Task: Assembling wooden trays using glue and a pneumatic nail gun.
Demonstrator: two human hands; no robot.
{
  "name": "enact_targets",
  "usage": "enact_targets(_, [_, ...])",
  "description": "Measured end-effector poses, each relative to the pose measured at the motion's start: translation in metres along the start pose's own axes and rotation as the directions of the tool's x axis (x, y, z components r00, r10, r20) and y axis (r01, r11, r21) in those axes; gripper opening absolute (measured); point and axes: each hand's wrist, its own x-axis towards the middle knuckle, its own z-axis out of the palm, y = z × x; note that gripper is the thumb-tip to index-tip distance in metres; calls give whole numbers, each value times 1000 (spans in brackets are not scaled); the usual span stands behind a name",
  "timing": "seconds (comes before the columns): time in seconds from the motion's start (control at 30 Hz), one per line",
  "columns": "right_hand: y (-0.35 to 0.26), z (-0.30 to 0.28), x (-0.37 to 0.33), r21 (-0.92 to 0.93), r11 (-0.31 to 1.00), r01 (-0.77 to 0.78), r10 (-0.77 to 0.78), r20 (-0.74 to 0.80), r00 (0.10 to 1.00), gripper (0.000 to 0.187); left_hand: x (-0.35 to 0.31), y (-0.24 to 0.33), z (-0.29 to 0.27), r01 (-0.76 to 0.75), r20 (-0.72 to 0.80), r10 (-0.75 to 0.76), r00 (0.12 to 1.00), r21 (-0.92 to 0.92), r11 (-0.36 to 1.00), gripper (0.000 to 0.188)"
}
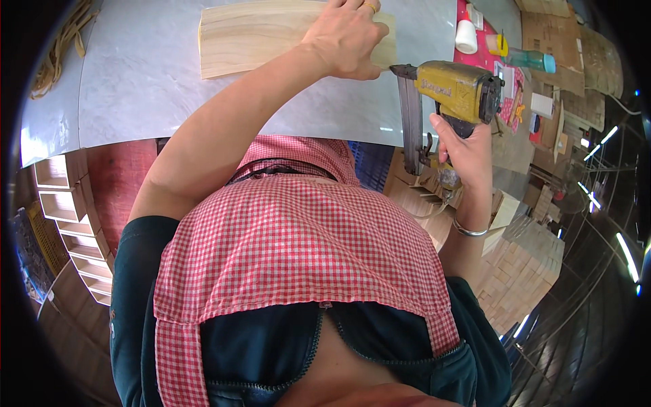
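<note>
On the grey tabletop (149, 88) lies a pale wooden piece (251, 37) with a long, board-like face and visible grain. My left hand (347, 37) reaches across its right part, fingers bent over it and thumb toward its near edge, holding it; the fingertips are partly out of sight. In my right hand (464, 146) is a yellow and black nail gun (451, 85), held by its handle with fingers wrapped round. Its dark nose points left, close to the wood's right end and my left thumb; contact cannot be made out.
A strap bundle (64, 47) lies at the far left. Beyond the nail gun are a white bottle (466, 35) and a teal-capped clear bottle (532, 60) on a red surface. Open wooden boxes (74, 227) stand stacked below left; wood blocks (522, 264) are piled right.
</note>
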Motion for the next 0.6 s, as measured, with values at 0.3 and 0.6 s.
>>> enact_targets(0.3, [-7, 6, 11, -13, 1000, 5, -5, -22, 1000, 17, 1, 3, -3, 9, 6, -9, 1000, 19, 1000, 43])
enact_targets(0.6, [-14, 7, 30, -16, 1000, 12, -13, -32, 999, 18, -1, 4, -6, 9, -1, -9, 1000, 35, 999, 44])
